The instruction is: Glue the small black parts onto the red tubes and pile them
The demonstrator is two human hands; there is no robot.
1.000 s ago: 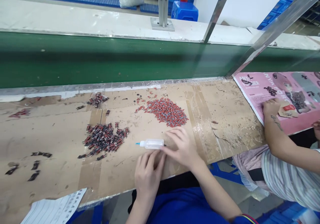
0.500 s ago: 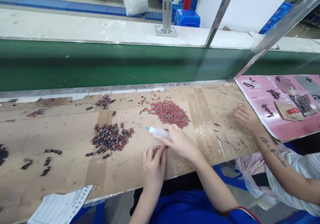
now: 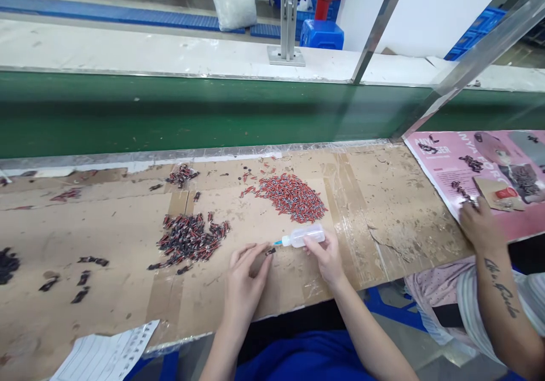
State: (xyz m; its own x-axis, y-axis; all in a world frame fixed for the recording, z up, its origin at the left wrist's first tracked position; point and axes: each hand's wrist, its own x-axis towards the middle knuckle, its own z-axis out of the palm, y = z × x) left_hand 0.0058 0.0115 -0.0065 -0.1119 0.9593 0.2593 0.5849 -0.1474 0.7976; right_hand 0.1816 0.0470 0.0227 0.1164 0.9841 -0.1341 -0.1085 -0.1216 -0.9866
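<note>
While your right hand [image 3: 327, 259] grips the bottle [image 3: 303, 237] nearside of the red pile [image 3: 293, 199], your left hand [image 3: 243, 276] pinches a small dark part [image 3: 271, 251], also nearside. Bottle looks light, squeezable: hold mid-body. Part looks stiff, fiddly: fingertips on its edges.

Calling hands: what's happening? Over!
Left fingers pinching small black part. Right fingers holding clear squeeze bottle, blue tip near part. Heap of red pieces beyond bottle.

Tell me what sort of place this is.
Probably a factory assembly line: a long green strip, perhaps a conveyor, runs behind the cardboard-covered bench, small red parts lie heaped, and a co-worker's hand is at the right.
</note>
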